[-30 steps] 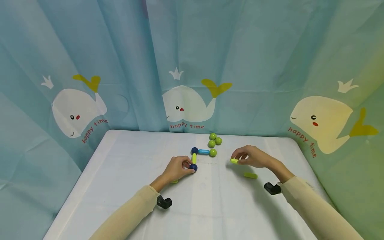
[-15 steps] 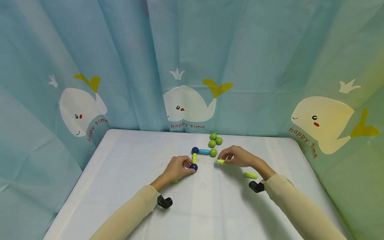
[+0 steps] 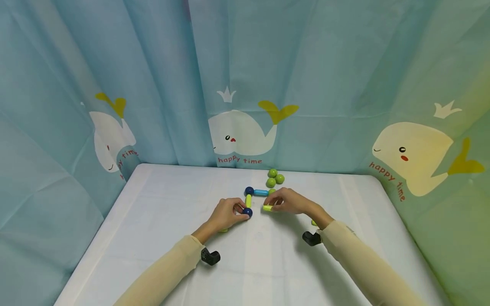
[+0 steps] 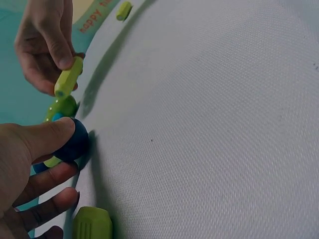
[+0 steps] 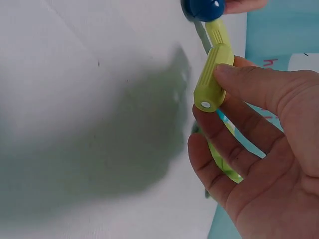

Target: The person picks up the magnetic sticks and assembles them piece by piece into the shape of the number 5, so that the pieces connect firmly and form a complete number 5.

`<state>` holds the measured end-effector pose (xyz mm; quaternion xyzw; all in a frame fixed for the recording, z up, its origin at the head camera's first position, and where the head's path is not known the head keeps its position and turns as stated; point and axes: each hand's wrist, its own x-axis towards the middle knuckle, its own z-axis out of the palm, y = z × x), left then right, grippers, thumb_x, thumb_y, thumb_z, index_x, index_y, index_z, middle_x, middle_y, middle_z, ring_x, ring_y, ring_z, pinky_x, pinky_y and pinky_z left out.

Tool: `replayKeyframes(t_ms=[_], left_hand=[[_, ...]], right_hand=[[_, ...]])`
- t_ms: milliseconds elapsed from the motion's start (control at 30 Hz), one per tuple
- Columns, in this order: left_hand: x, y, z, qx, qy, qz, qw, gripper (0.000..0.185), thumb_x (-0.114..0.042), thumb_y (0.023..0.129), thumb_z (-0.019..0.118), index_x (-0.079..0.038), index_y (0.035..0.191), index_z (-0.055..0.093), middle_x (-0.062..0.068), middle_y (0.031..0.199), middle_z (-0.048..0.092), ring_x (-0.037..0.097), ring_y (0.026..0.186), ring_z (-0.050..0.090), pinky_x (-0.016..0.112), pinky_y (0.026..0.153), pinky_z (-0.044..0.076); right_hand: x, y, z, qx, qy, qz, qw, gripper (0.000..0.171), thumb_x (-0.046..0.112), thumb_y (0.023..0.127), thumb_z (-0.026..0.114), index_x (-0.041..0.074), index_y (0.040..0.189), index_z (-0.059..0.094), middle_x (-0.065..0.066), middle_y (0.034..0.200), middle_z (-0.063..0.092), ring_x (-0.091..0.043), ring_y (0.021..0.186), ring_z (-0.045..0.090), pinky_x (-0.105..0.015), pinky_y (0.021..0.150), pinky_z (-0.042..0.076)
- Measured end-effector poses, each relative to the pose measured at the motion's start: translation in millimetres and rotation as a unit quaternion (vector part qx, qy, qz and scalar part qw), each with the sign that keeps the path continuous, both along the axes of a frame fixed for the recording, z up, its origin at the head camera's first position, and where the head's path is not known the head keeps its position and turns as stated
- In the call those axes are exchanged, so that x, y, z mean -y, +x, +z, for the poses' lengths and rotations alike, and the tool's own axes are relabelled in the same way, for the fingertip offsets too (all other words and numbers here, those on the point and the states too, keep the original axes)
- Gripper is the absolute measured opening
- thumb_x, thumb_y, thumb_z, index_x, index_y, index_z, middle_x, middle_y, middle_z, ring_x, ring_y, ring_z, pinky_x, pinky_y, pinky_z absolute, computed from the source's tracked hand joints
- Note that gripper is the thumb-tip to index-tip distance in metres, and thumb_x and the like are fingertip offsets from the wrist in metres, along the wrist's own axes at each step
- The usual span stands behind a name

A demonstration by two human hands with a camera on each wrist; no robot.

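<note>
The right hand (image 3: 288, 201) hides most of a green ball (image 3: 272, 191), possibly touching it.

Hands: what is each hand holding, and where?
The right hand pinches a yellow-green stick around its middle. The left hand pinches the dark blue ball at the near end of the frame.

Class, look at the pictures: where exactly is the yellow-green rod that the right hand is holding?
In the head view the yellow-green rod is pinched in the right hand, near the table's middle, just right of the dark blue ball that the left hand grips.
</note>
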<state>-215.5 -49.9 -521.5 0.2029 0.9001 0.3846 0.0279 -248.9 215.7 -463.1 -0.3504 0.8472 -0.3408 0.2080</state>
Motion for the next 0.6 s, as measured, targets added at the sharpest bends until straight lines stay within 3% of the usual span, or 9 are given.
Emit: replayKeyframes(t_ms=[600], left_hand=[[1,-0.8,0.6,-0.007,0.007,-0.01,0.9999,0.022,-0.027,0.079,0.083,-0.016,0.094,0.071,-0.006,0.081,0.07,0.007,0.064,0.053,0.025,0.059,0.042]], right_hand=[[22,4.3,-11.3,0.013,0.001,0.005,1.0,0.022,-0.001,0.09,0.066,0.003,0.112,0.07,-0.01,0.107,0.07,-0.02,0.096,0.065,-0.033,0.083,0.052]])
